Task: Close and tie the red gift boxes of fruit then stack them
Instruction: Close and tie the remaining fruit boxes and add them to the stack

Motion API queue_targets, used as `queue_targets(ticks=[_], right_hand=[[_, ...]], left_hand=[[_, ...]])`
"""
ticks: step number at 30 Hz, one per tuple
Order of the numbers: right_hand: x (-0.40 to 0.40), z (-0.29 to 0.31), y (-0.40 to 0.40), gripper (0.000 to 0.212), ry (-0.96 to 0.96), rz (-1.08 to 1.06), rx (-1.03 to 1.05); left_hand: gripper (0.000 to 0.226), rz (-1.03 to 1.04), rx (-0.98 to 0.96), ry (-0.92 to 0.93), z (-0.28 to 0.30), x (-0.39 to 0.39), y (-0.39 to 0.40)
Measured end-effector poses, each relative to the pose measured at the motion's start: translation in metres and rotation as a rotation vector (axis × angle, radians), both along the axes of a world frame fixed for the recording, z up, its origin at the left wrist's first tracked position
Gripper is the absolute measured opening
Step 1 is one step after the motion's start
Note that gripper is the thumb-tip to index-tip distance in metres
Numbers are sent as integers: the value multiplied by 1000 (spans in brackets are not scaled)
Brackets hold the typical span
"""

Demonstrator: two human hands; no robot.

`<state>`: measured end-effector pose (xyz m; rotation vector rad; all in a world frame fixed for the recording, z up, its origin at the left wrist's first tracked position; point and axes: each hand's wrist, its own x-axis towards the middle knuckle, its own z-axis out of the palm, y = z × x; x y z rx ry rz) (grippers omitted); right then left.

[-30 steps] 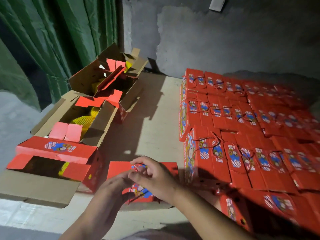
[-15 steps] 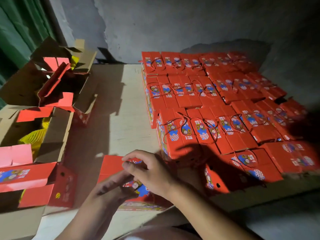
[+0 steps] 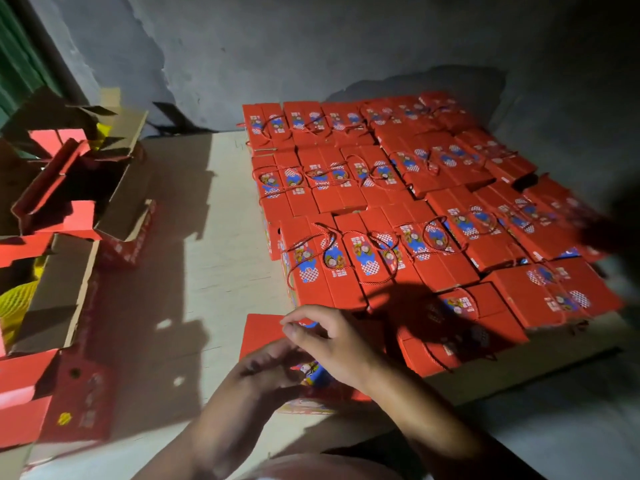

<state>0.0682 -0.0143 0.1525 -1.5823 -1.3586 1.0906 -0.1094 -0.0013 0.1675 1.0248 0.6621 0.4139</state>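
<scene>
A red gift box point(image 3: 262, 331) lies on the pale board at the bottom centre, its lid flaps folded down. Both my hands work on its top. My left hand point(image 3: 268, 367) rests with curled fingers on the printed middle of the lid. My right hand point(image 3: 334, 341) arches over the box with thumb and forefinger pinched together at the lid's seam. The box's cord is hidden under my fingers. To the right stands a wide stack of closed red gift boxes point(image 3: 398, 202) with red cords looped on top.
On the left are brown cartons point(image 3: 62, 292) holding open red boxes point(image 3: 74, 218) and fruit in yellow foam net point(image 3: 14, 303). Another open red box point(image 3: 74, 400) stands at the lower left. A grey wall point(image 3: 311, 46) closes the back, and the board's edge runs along the bottom right.
My view has swung to the right, so the cartons have slid to the left edge and more of the stack shows. My hands have stayed on the same box's lid.
</scene>
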Motion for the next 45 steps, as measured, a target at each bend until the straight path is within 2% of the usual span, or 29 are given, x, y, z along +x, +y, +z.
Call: queue_targets(ticks=[7,13,16,20,25,28,30,32,35,38,40,42,45], right_hand=[[39,-2,-6,29,-23,86,-8],[53,-7,-4,30,-36,154,8],[58,-14,-4,35,-79,198,-2],[58,-24,-8,48,-123,305,-78],[65,-28,0,37,1,290,-133],[72,-31,11,36,-86,255,-155],[73,-39,17,35,-141,208,-194],[74,-50,22,33,-230,147,-246],[66,-60,25,26,-305,51,-269],[53,-69,26,34,-382,-6,-273],[44,-75,25,31,-456,-17,-336],[32,-74,24,30,-685,-38,-316],[6,-70,23,38,-811,-130,-281]], left_hand=[[61,-7,2,10,-5,35,-14],[52,20,80,22,-5,46,-16],[47,99,77,68,-10,49,-23],[27,281,62,216,-18,49,-27],[56,408,147,361,-21,28,-21],[49,408,243,498,-33,1,-14],[41,387,368,674,-50,-21,-10],[42,324,415,804,-64,-41,-9],[43,186,362,806,-77,-65,-9],[37,120,327,740,-76,-86,-10],[34,139,332,723,-73,-102,-8],[32,181,368,722,-69,-123,1],[29,266,546,815,-62,-164,19]])
